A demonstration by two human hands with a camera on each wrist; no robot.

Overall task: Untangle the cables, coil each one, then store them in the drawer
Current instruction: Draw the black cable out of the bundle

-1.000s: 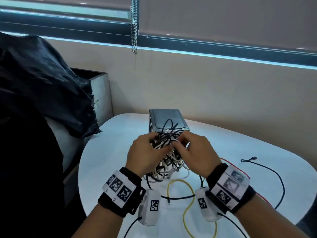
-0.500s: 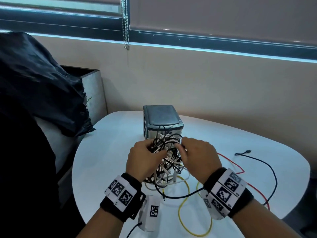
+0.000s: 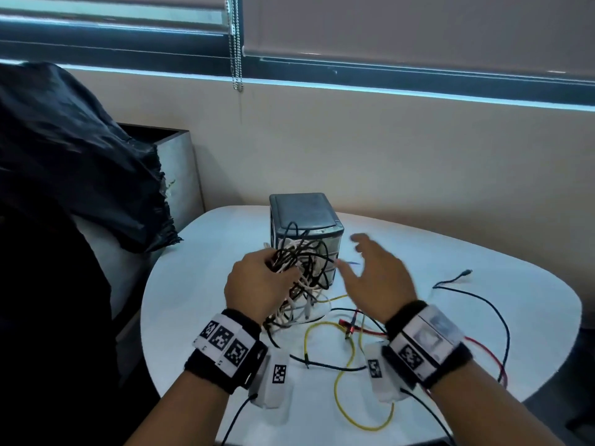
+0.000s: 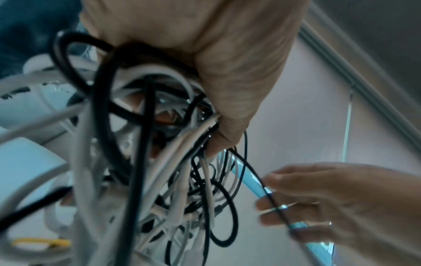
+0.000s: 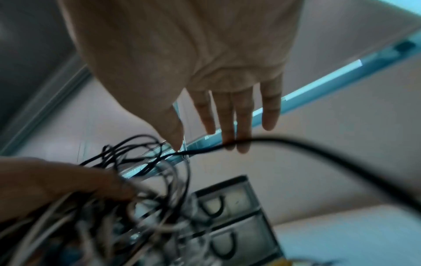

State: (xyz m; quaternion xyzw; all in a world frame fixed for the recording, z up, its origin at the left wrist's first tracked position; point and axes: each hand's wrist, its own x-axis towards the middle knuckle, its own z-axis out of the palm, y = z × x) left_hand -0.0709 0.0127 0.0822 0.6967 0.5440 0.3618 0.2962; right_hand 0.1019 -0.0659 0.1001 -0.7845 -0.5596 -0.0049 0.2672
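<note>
My left hand (image 3: 257, 281) grips a tangled bundle of black and white cables (image 3: 302, 272), lifted above the white table (image 3: 418, 262); in the left wrist view its fingers (image 4: 218, 111) curl round the strands (image 4: 159, 162). My right hand (image 3: 370, 272) is beside the bundle with straight, spread fingers and holds nothing; a thin black cable (image 5: 296, 144) crosses in front of its fingertips (image 5: 230, 142). Behind the bundle stands a small grey drawer unit (image 3: 306, 217), its drawers (image 5: 230, 216) closed. Yellow (image 3: 341, 375), red (image 3: 483, 349) and black (image 3: 495, 313) cables lie loose on the table.
A black plastic bag (image 3: 70, 162) covers something at the left, next to a grey box (image 3: 180, 169). A beige wall and a window with blinds (image 3: 386, 27) are behind the table. The table's rounded edge (image 3: 573, 317) is near on the right.
My right hand has let go of the bundle and moved right, its fingers spreading. My left hand keeps hold of the tangle and has lifted it slightly.
</note>
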